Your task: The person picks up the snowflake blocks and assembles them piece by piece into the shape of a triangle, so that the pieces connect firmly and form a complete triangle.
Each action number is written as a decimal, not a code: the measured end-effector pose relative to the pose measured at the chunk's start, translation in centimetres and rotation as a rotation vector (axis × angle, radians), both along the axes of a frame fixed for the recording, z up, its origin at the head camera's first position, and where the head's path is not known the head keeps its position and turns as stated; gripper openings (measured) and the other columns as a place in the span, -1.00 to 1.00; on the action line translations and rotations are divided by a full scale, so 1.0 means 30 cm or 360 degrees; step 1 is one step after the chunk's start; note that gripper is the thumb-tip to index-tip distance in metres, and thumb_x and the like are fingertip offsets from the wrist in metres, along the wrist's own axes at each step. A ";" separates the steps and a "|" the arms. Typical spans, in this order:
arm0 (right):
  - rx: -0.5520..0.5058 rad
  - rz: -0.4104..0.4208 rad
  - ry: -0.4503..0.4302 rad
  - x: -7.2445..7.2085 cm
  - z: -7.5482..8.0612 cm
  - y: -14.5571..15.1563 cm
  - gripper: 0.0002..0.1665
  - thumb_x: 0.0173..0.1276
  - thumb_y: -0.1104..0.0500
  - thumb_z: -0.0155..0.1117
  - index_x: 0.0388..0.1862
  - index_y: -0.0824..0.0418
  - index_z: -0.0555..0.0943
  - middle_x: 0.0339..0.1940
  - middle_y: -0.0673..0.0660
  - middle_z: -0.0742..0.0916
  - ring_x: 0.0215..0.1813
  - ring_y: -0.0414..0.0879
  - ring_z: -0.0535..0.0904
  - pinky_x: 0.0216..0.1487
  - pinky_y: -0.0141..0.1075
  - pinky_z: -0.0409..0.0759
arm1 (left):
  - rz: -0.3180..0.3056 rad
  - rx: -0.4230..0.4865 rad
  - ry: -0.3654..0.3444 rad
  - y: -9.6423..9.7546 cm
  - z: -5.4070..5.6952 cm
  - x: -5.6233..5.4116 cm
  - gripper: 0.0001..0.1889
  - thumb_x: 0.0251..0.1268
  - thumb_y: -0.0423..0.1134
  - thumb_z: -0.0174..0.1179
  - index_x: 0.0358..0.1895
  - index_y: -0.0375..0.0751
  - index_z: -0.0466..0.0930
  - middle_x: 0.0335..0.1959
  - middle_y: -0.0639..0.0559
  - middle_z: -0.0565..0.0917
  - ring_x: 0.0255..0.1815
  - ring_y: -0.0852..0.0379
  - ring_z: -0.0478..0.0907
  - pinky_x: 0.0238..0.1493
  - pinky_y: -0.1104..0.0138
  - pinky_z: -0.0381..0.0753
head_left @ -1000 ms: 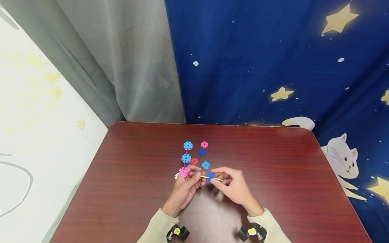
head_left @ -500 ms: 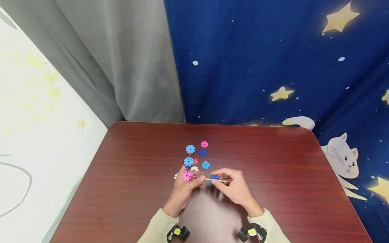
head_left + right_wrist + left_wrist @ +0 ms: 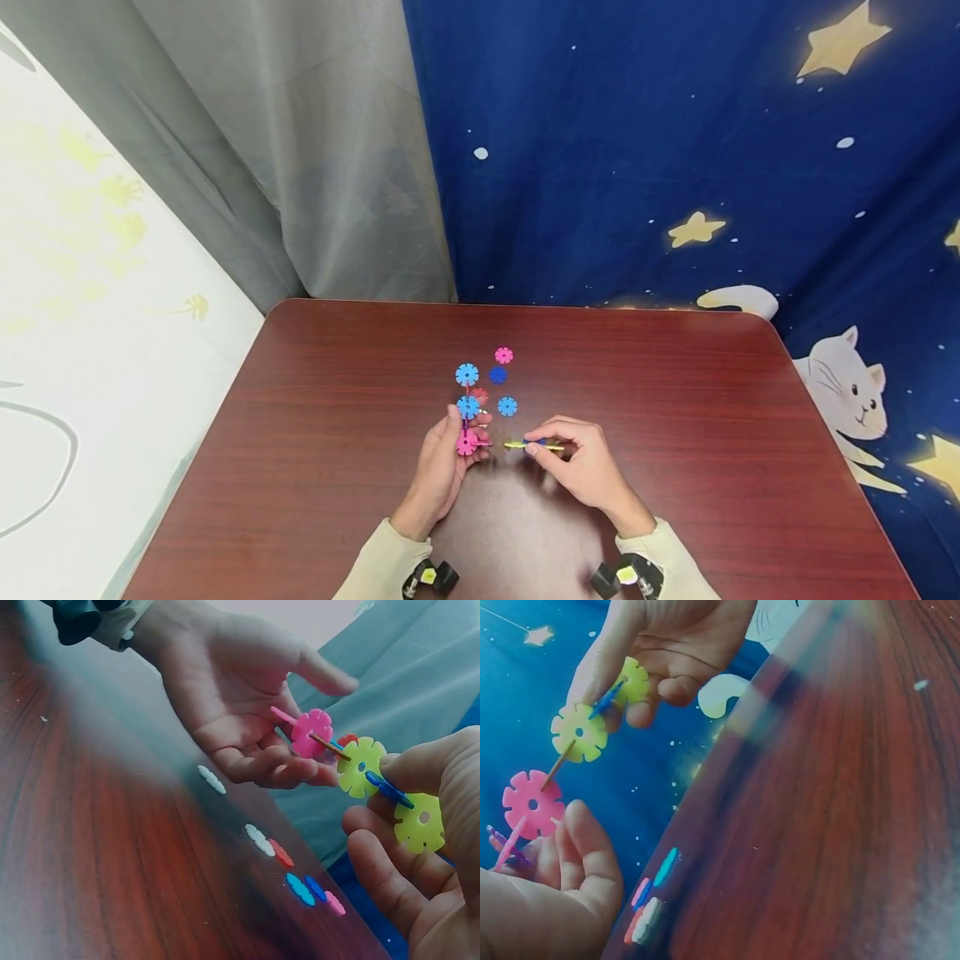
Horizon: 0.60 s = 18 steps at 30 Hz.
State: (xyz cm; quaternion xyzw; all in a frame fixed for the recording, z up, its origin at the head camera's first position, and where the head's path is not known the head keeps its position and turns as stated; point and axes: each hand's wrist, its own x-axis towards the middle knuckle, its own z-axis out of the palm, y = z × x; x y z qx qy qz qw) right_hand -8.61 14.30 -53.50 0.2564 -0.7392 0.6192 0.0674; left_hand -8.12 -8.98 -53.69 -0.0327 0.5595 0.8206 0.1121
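My right hand (image 3: 581, 458) pinches a chain of notched plastic snowflake discs by its blue disc (image 3: 388, 789), between two yellow discs (image 3: 579, 733). A brown disc (image 3: 330, 748), edge-on, links the nearer yellow one to a pink disc (image 3: 461, 447). From there the chain turns away past a purple disc (image 3: 508, 849) to two light blue discs (image 3: 467, 375). Beside the pink disc is my left hand (image 3: 225, 682), its palm open and thumb spread away. Its fingers lie right behind and below the pink disc without curling round it.
Several loose discs lie on the brown table (image 3: 315, 400) beyond the hands: a pink one (image 3: 504, 356), a dark blue one (image 3: 498, 375), a light blue one (image 3: 507, 407), a red one (image 3: 281, 853) and white ones (image 3: 260, 840). Curtains (image 3: 360, 150) hang behind the table.
The left thumb has lifted off the chain and the left hand has opened. The chain has turned, its yellow and blue end now edge-on in the head view, and its light blue end moved nearer.
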 end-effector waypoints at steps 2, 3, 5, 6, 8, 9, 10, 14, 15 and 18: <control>0.0000 0.0005 -0.0006 0.003 -0.005 -0.001 -0.83 0.32 0.40 0.50 -0.13 0.26 0.82 -0.28 0.23 0.81 -0.27 -0.25 0.72 -0.28 -0.37 0.78 | 0.0067 0.0000 -0.0041 0.002 -0.002 -0.009 -0.26 0.73 0.19 -0.13 0.36 -0.58 0.38 -0.05 -0.03 0.72 -0.17 0.20 0.65 -0.09 0.39 0.73; 0.0005 0.0006 -0.0017 0.004 -0.007 -0.001 -0.83 0.32 0.40 0.50 -0.13 0.27 0.81 -0.28 0.23 0.81 -0.27 -0.25 0.72 -0.28 -0.37 0.79 | 0.0090 -0.0010 -0.0047 0.002 -0.003 -0.011 -0.28 0.75 0.15 -0.14 0.40 -0.57 0.37 -0.05 -0.07 0.71 -0.20 0.21 0.66 -0.08 0.40 0.73; 0.0018 0.0002 -0.0045 0.008 -0.011 -0.002 -0.84 0.32 0.39 0.51 -0.13 0.28 0.81 -0.28 0.18 0.82 -0.27 -0.24 0.72 -0.27 -0.36 0.79 | 0.0105 -0.0010 -0.0046 0.000 -0.006 -0.014 -0.36 0.77 0.03 -0.12 0.51 -0.51 0.27 0.01 -0.17 0.70 -0.24 0.21 0.68 -0.07 0.40 0.76; 0.0023 0.0000 -0.0049 0.010 -0.012 -0.002 -0.84 0.32 0.40 0.51 -0.13 0.29 0.81 -0.27 0.17 0.82 -0.26 -0.23 0.73 -0.27 -0.36 0.79 | 0.0100 -0.0006 -0.0044 -0.001 -0.006 -0.014 -0.40 0.78 -0.04 -0.10 0.57 -0.45 0.20 0.03 -0.20 0.69 -0.26 0.21 0.70 -0.07 0.39 0.77; 0.0037 0.0003 -0.0057 0.014 -0.019 0.002 -0.83 0.32 0.40 0.51 -0.12 0.28 0.80 -0.27 0.17 0.82 -0.26 -0.24 0.72 -0.28 -0.35 0.79 | 0.0058 -0.0004 -0.0035 -0.010 -0.005 -0.011 -0.41 0.77 -0.15 -0.07 0.66 -0.33 0.09 0.09 -0.26 0.66 -0.29 0.19 0.73 -0.05 0.33 0.81; 0.0044 0.0005 -0.0063 0.016 -0.022 0.004 -0.82 0.31 0.41 0.51 -0.11 0.29 0.80 -0.27 0.18 0.82 -0.26 -0.26 0.72 -0.29 -0.35 0.79 | 0.0031 0.0005 -0.0036 -0.015 -0.004 -0.009 -0.40 0.76 -0.18 -0.05 0.67 -0.29 0.06 0.11 -0.27 0.65 -0.30 0.18 0.75 -0.04 0.30 0.82; 0.0049 0.0007 -0.0068 0.018 -0.024 0.006 -0.81 0.32 0.41 0.51 -0.10 0.29 0.80 -0.26 0.18 0.83 -0.25 -0.27 0.72 -0.29 -0.34 0.79 | 0.0002 0.0012 -0.0040 -0.021 -0.004 -0.008 -0.39 0.74 -0.20 -0.04 0.67 -0.29 0.05 0.12 -0.28 0.64 -0.31 0.17 0.77 -0.04 0.27 0.82; 0.0120 -0.0014 -0.0079 0.030 -0.033 0.011 -0.81 0.31 0.37 0.53 -0.10 0.26 0.80 -0.24 0.14 0.85 -0.26 -0.30 0.72 -0.31 -0.34 0.79 | -0.0055 -0.0016 -0.0062 -0.036 -0.006 -0.003 -0.43 0.72 -0.17 -0.01 0.59 -0.37 0.17 0.06 -0.21 0.64 -0.33 0.13 0.79 -0.08 0.24 0.83; 0.0151 -0.0027 -0.0087 0.033 -0.035 0.011 -0.82 0.31 0.35 0.54 -0.11 0.23 0.81 -0.23 0.11 0.86 -0.25 -0.30 0.73 -0.29 -0.34 0.79 | -0.0050 -0.0041 -0.0062 -0.037 -0.008 -0.002 -0.43 0.72 -0.13 0.01 0.56 -0.38 0.20 0.04 -0.21 0.64 -0.33 0.13 0.79 -0.08 0.25 0.83; 0.0231 -0.0060 -0.0114 0.039 -0.041 0.007 -0.82 0.29 0.29 0.58 -0.13 0.17 0.82 -0.23 0.04 0.87 -0.24 -0.30 0.74 -0.25 -0.35 0.78 | -0.0008 -0.0126 -0.0060 -0.036 -0.012 0.002 -0.44 0.72 0.00 0.02 0.45 -0.40 0.30 0.01 -0.22 0.65 -0.32 0.13 0.79 -0.11 0.25 0.83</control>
